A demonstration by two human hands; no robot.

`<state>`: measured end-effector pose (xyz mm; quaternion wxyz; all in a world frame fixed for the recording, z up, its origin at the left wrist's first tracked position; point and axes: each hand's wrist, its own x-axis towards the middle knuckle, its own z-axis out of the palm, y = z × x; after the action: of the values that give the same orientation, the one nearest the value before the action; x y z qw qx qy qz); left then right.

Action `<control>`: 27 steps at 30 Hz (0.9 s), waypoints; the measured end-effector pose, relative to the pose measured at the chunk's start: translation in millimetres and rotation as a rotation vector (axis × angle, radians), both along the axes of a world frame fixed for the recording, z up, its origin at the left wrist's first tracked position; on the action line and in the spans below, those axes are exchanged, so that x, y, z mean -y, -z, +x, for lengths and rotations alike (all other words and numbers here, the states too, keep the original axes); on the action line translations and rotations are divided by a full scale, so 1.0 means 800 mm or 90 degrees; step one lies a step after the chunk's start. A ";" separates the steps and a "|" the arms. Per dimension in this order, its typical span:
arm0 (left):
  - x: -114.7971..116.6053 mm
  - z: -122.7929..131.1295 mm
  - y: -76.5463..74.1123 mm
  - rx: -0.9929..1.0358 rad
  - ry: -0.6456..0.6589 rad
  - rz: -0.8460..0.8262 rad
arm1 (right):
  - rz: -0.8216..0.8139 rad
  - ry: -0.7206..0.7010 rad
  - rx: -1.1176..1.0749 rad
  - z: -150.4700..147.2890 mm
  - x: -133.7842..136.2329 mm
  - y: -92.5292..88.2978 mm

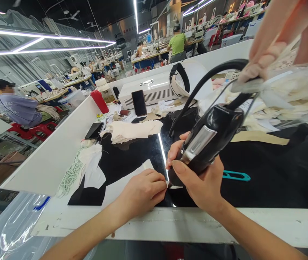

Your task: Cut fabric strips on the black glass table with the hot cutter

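My right hand [202, 184] is wrapped round a black handheld power tool [208, 139] with a long silver lever on its side. The tool tilts, its lower end down near the black work surface [268, 180]. A thick black cable [210, 74] leaves its upper end, where a twisted pale pink cloth [265, 57] is tied. My left hand [145, 189] is closed in a pinch beside the tool's lower end; what the fingertips hold is mostly hidden. A white fabric piece [124, 180] lies partly under that hand. A small pale strip [176, 187] shows beneath the tool.
A teal flat tool [236, 176] and a beige strip [259, 137] lie to the right. Cream fabric pieces [135, 130], a phone [139, 103], a white vented box [148, 92] and a red cup [99, 101] stand or lie behind. A white side panel [59, 148] borders the left. Co-workers sit beyond.
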<state>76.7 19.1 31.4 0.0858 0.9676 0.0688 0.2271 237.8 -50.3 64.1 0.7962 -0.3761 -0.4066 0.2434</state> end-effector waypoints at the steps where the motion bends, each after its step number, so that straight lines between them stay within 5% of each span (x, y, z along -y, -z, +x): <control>1: 0.000 0.000 0.000 -0.002 0.002 -0.001 | 0.000 0.001 0.000 0.000 0.000 0.000; 27: 0.001 -0.003 0.002 -0.019 -0.002 0.013 | 0.019 0.027 -0.014 -0.003 -0.002 -0.006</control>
<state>74.6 18.3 30.1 0.0744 0.9716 0.0697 0.2137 235.5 -49.1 68.8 0.8110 -0.3701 -0.3935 0.2248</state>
